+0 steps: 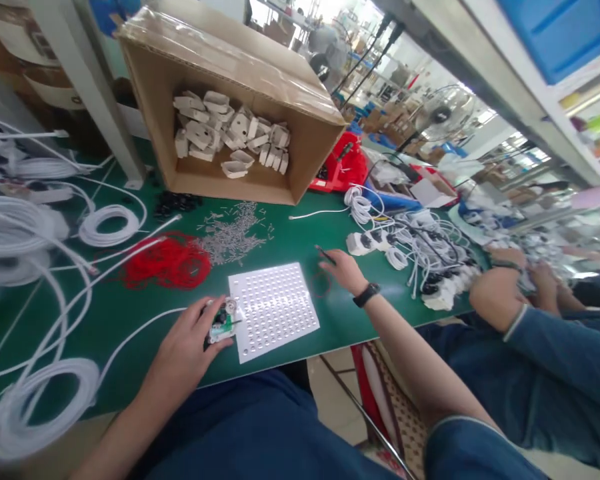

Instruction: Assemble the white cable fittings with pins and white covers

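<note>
My left hand (193,340) grips a small white housing with an open face, and a green circuit board (223,323) shows inside it. The housing is at the left edge of a white sheet (279,307) covered in rows of small shiny round pieces. A white cable (143,327) runs leftward from near that hand. To the right of the sheet, my right hand (344,270) is closed on a slim dark tool (325,254), its exact kind unclear. A faint, blurred reddish loop (322,283) appears below those fingers.
Behind the sheet lie small metal pins or screws (237,233), red rings (167,261) and black parts (175,203). A cardboard box (235,187) on its side holds white housings (200,133). Coiled white cables (45,400) crowd the left. Cabled units (437,290) and a co-worker's arm (500,293) are right.
</note>
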